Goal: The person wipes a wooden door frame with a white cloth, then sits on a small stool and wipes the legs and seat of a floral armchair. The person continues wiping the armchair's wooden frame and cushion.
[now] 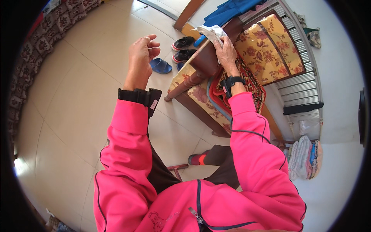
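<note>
My right hand (226, 52) grips a white and greyish piece of cloth (213, 32) above the dark wooden armrest (205, 59) of a sofa. The cloth's folds hide its full shape. My left hand (142, 55) is raised over the tiled floor, apart from the cloth. Its fingers are curled towards the thumb, and I cannot make out whether anything thin is pinched there. Under my right forearm, a red patterned mat (248, 78) lies on the sofa's floral seat cushion (200, 98).
Black shoes (184, 43) and a blue slipper (161, 66) rest on the floor (87, 87) beyond my left hand. A floral back cushion (269, 49) leans before a radiator (298, 90). Folded bedding (303, 159) is stacked at right. A black cable (252, 132) runs along my right sleeve.
</note>
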Available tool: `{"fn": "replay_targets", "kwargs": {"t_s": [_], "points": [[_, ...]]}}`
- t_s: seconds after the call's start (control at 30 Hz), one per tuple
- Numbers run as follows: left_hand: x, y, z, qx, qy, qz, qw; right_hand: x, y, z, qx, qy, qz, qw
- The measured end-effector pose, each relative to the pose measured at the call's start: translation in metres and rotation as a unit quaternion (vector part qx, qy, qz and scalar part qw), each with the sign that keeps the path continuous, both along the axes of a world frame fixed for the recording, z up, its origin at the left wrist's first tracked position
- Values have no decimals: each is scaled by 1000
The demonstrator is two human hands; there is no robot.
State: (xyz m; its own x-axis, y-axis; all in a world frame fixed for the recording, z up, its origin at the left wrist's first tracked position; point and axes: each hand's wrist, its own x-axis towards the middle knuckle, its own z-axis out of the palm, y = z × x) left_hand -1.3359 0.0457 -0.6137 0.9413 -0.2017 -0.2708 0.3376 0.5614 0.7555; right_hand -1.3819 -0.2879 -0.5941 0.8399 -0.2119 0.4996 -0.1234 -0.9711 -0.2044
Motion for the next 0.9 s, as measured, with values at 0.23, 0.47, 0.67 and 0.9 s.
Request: {"fn": "replay_targets", "kwargs": {"t_s": [0.23, 0.47, 0.67, 0.9], "points": [[-1, -2, 2, 5, 2, -13, 1000, -16, 11, 7, 81, 52, 18, 995], [-2, -2, 6, 8, 4, 2, 1000, -39, 12, 20, 75, 61, 62, 993], [-3, -4, 5, 7, 10, 13, 1000, -30, 29, 18, -51, 41, 17, 998], [-2, -5, 3, 20, 6, -2, 1000, 0, 10, 17, -72, 41, -4, 997]]}}
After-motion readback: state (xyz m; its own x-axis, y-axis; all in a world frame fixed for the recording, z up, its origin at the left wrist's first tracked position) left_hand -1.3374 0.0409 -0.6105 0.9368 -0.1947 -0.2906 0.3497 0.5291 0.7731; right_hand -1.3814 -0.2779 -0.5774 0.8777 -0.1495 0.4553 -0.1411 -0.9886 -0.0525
